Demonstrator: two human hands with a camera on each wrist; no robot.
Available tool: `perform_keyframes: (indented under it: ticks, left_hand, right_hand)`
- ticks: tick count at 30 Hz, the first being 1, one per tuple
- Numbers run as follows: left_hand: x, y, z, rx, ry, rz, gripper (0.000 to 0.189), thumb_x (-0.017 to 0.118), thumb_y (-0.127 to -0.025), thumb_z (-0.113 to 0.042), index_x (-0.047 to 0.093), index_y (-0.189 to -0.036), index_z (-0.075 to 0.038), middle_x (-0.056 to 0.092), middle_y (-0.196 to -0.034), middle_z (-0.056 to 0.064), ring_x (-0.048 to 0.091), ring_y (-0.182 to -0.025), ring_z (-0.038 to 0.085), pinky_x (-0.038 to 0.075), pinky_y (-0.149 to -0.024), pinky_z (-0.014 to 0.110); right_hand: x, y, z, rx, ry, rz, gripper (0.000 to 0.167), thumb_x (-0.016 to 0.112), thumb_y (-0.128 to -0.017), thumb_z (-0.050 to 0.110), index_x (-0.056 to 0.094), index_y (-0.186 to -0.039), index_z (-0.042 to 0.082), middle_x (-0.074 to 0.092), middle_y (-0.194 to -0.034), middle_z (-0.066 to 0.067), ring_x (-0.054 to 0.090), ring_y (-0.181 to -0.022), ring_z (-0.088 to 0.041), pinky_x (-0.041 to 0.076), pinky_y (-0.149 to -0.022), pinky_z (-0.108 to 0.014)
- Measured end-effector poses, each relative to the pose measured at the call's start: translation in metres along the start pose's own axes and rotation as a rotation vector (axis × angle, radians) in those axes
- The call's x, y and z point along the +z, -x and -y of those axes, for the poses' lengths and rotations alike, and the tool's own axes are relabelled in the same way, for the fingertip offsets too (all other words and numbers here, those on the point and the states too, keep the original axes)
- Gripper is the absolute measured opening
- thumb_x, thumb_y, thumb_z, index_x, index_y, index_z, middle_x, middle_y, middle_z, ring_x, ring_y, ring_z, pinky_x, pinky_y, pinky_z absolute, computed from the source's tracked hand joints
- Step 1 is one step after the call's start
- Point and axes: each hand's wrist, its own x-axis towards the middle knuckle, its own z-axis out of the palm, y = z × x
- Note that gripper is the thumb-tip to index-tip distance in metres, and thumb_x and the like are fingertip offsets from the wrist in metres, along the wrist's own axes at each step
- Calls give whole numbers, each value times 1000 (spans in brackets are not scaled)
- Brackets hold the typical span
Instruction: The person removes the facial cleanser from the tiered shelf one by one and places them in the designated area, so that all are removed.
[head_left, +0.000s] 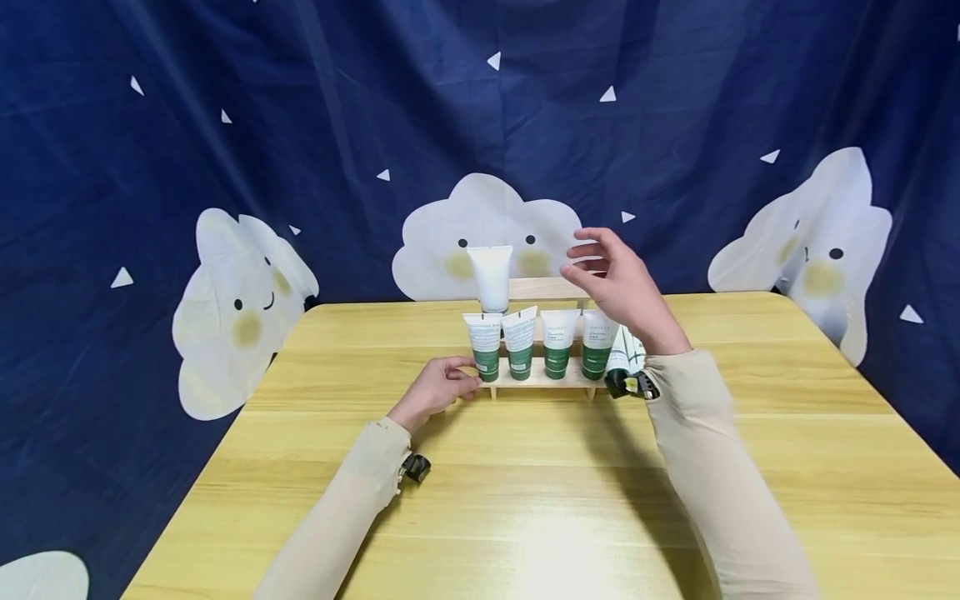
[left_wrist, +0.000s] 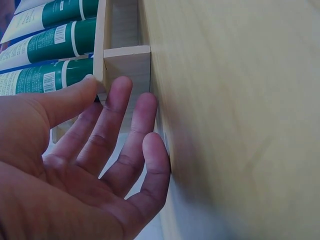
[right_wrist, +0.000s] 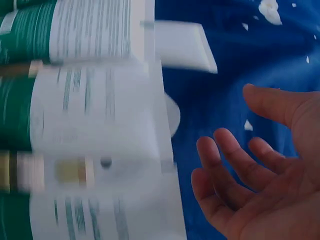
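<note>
A small two-tier wooden rack [head_left: 546, 289] stands on the table. Along its lower tier is a row of white-and-green squeeze tubes [head_left: 557, 343], caps down. One white tube [head_left: 492, 279] stands on the upper tier, at the left end. With thumb and index finger, my left hand [head_left: 442, 387] holds the left end of the lower tier; in the left wrist view the thumb lies by the tier's edge [left_wrist: 100, 45]. My right hand [head_left: 618, 283] is raised above the rack's right end, fingers spread and loosely bent, with nothing in them.
More tubes [head_left: 619, 350] lie right of the rack, partly hidden by my right wrist and its black strap. The wooden table [head_left: 480, 475] runs to a dark blue curtain [head_left: 337, 150] with white clouds behind the rack.
</note>
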Motion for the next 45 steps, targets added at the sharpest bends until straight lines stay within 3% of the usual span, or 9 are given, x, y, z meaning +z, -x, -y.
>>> perform_keyframes:
  ticks: [6,14,21,24,32,39,45]
  left_hand:
    - [-1,2,0,-16,1,-8,34,72,-95,-11,68,-129,-7,76,-96,14,73,-80,22,45,-62,26]
    - [-1,3,0,-23,-4,-4,36,72,-95,-12,68,-130,-9,77,-95,11,73,-81,21,44,-63,26]
    - [0,1,0,-6,-7,-5,36,72,-95,-11,67,-131,-6,77,-94,12,73,-79,20,48,-65,26]
    - [1,0,0,2,5,-5,37,72,-95,-9,66,-132,-3,77,-94,13,74,-80,21,52,-69,28]
    - [0,2,-1,0,4,-2,37,71,-96,-9,66,-132,-4,77,-95,12,74,-82,23,57,-83,38]
    - [1,1,2,-5,2,1,36,71,-96,-9,66,-132,-4,77,-95,15,74,-80,22,52,-70,28]
    - [1,0,1,-8,9,3,38,71,-96,-10,66,-132,-4,77,-96,16,74,-82,24,52,-73,28]
  right_hand:
    - [32,-10,17,-38,-79,75,65,69,-98,13,35,-152,10,58,-137,-16,62,-120,-33,50,-103,-46]
    - [62,-19,30,-58,-26,67,49,68,-98,8,51,-143,14,52,-140,-13,57,-122,-30,52,-97,-45]
    - [73,-30,30,20,-37,90,57,65,-98,6,41,-149,14,54,-142,-14,57,-129,-31,52,-99,-46]
    - [78,-33,29,48,-20,108,52,66,-98,8,46,-146,12,58,-137,-14,59,-128,-31,53,-97,-46]
    - [82,-35,27,51,17,105,37,68,-98,8,57,-134,9,63,-126,-12,65,-123,-30,57,-92,-44]
    - [76,-32,26,59,-18,87,37,69,-98,9,59,-133,11,63,-126,-12,65,-121,-29,59,-89,-41]
    - [59,-27,25,49,-55,34,39,69,-97,6,58,-134,9,64,-129,-14,65,-121,-30,58,-90,-43]
